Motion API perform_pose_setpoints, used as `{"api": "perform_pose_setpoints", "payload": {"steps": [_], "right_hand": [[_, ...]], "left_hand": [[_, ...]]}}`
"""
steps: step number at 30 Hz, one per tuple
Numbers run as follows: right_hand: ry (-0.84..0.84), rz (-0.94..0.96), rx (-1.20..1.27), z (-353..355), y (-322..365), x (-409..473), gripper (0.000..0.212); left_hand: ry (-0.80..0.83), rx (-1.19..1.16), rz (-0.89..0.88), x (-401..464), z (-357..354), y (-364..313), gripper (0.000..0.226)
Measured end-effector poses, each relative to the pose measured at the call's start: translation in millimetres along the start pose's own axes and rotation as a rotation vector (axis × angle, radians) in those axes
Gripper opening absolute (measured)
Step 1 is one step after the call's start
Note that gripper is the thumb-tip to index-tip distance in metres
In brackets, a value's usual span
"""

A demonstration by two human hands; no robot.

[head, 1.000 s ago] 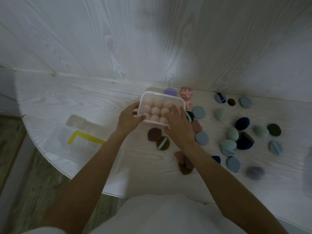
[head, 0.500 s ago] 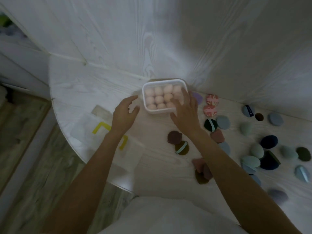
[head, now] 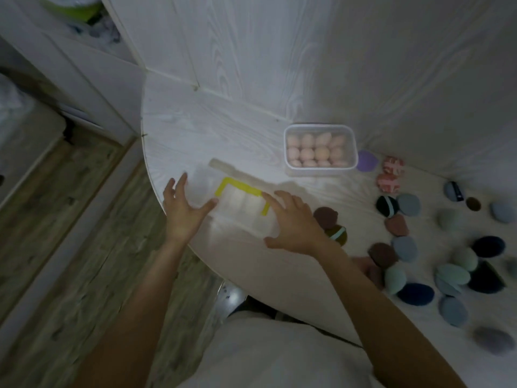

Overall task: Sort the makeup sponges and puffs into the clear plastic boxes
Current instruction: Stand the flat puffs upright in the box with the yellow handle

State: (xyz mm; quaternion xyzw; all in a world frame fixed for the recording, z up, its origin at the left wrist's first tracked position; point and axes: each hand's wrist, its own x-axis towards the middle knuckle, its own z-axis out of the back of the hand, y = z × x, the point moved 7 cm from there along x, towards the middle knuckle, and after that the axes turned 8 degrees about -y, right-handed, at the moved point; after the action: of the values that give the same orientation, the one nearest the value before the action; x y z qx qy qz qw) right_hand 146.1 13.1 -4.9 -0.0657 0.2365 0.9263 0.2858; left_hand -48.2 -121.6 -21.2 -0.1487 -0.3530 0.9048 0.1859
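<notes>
Clear plastic marks the empty second box with its yellow clasp, left of the filled box of pink sponges, which looks finished. Left hand and right hand, fingers spread and relaxed, flank the empty box, holding nothing. Right of the filled box, many puffs lie unsorted.

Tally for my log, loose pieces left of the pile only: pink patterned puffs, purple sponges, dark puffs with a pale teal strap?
Pink patterned puffs: 2
Purple sponge: 1
Dark strapped puffs: 2
Total: 5
</notes>
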Motion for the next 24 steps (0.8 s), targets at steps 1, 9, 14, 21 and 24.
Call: {"api": "perform_pose_setpoints", "payload": {"steps": [1,9,14,21,24], "right_hand": [[-0.001,-0.012,-0.036,6,-11,-4,0.101],[-0.183,-0.167,-0.262,22,-41,-36,0.105],[-0.329,-0.062,-0.4,11,-21,-40,0.083],[-0.31,-0.13,-0.409,2,-15,-26,0.075],[-0.269,-0.114,-0.365,1,-14,-28,0.078]], "left_hand": [[0.044,-0.081,0.09,-3,-10,2,0.097],[0.092,-0.303,0.151,-36,-56,-21,0.075],[0.091,-0.379,0.321,-45,-63,-1,0.085],[0.13,-0.622,0.424,-55,-73,-3,0.061],[0.178,-0.657,0.414,-55,-74,-5,0.056]]}}
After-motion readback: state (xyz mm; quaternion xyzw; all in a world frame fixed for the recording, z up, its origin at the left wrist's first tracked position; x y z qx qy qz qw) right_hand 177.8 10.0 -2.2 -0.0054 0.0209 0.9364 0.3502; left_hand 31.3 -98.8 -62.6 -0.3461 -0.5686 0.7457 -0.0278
